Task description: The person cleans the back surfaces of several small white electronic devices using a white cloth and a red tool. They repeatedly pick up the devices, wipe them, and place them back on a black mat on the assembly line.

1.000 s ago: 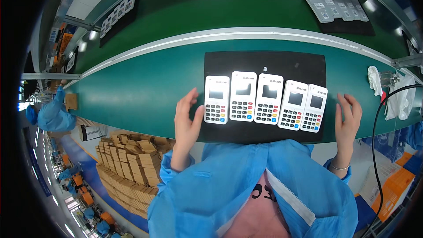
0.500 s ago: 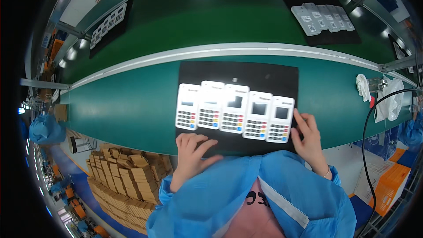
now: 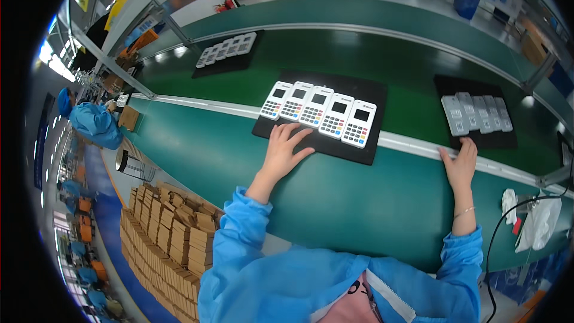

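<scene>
A row of several white card payment terminals (image 3: 316,109), with small dark screens and keypads, lies face up on a black mat (image 3: 378,97). The mat straddles the white rail between the near bench and the dark green belt. My left hand (image 3: 284,151) has its fingers spread at the mat's near left edge, by the lower ends of the terminals. Further right, my right hand (image 3: 459,167) is stretched out with nothing in it. Its fingertips reach the near edge of a second black mat (image 3: 499,139), which bears several pale grey terminals (image 3: 475,113) with labels.
Another mat with white terminals (image 3: 227,49) lies at the far left of the belt (image 3: 412,72). A white plastic bag (image 3: 538,224) and a black cable (image 3: 491,251) are at the right. Stacked cardboard boxes (image 3: 167,227) stand below left. A co-worker in blue (image 3: 95,122) sits at far left.
The mat with the white terminals has moved away from me, from the near bench onto the rail and belt. My right hand has left its side and reached toward the right-hand mat.
</scene>
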Demonstrator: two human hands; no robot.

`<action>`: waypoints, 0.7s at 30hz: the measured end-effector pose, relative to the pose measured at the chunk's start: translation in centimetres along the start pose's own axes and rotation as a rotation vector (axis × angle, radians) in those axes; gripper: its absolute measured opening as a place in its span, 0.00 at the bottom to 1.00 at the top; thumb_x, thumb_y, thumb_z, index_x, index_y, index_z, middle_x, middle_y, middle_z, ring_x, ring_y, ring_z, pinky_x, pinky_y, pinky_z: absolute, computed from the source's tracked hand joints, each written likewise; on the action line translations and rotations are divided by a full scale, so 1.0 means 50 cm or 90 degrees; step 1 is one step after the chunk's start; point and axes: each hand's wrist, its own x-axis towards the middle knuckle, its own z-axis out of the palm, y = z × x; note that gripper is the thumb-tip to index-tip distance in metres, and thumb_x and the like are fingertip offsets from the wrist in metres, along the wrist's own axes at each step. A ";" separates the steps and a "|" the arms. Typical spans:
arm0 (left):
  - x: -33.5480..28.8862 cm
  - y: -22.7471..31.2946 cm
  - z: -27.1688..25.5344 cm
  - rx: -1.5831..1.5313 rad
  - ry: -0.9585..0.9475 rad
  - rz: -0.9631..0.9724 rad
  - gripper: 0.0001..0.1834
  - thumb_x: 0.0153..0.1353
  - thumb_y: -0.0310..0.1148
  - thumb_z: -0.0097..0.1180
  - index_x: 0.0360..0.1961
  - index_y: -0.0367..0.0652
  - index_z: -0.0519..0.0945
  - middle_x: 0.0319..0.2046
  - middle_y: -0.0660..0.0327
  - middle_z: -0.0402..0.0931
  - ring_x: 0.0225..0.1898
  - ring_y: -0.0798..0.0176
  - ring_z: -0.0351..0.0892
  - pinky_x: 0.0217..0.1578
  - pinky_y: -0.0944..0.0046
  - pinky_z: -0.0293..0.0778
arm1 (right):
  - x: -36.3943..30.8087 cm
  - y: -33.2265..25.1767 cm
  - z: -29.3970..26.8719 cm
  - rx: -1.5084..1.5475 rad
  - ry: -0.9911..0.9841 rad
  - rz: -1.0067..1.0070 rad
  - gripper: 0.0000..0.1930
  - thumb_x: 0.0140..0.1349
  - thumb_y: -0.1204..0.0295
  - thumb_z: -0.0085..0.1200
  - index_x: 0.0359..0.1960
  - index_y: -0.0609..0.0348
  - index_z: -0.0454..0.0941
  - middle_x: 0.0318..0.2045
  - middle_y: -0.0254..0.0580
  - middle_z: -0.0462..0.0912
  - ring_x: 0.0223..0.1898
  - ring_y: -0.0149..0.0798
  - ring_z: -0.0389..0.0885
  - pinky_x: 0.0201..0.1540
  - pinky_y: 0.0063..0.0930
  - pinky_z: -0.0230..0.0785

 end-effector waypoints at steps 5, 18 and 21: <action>0.171 -0.010 0.111 0.071 0.249 -0.067 0.23 0.61 0.41 0.69 0.57 0.50 0.81 0.57 0.56 0.72 0.64 0.47 0.67 0.70 0.34 0.54 | 0.006 0.009 -0.004 -0.018 0.012 0.059 0.36 0.56 0.47 0.70 0.55 0.63 0.73 0.67 0.64 0.66 0.74 0.68 0.56 0.74 0.56 0.53; 0.200 0.012 0.135 -0.157 0.308 -0.018 0.07 0.63 0.36 0.64 0.41 0.48 0.83 0.38 0.55 0.75 0.47 0.46 0.75 0.49 0.50 0.72 | 0.051 -0.017 0.016 -0.153 0.003 0.092 0.33 0.57 0.43 0.67 0.47 0.62 0.75 0.48 0.54 0.76 0.52 0.61 0.75 0.53 0.55 0.72; 0.165 0.036 0.127 -0.273 0.242 -0.088 0.08 0.66 0.37 0.62 0.44 0.48 0.83 0.38 0.58 0.75 0.46 0.53 0.77 0.46 0.54 0.75 | 0.060 -0.004 0.014 -0.265 -0.025 -0.007 0.26 0.65 0.48 0.61 0.44 0.62 0.75 0.41 0.55 0.81 0.43 0.58 0.84 0.42 0.52 0.80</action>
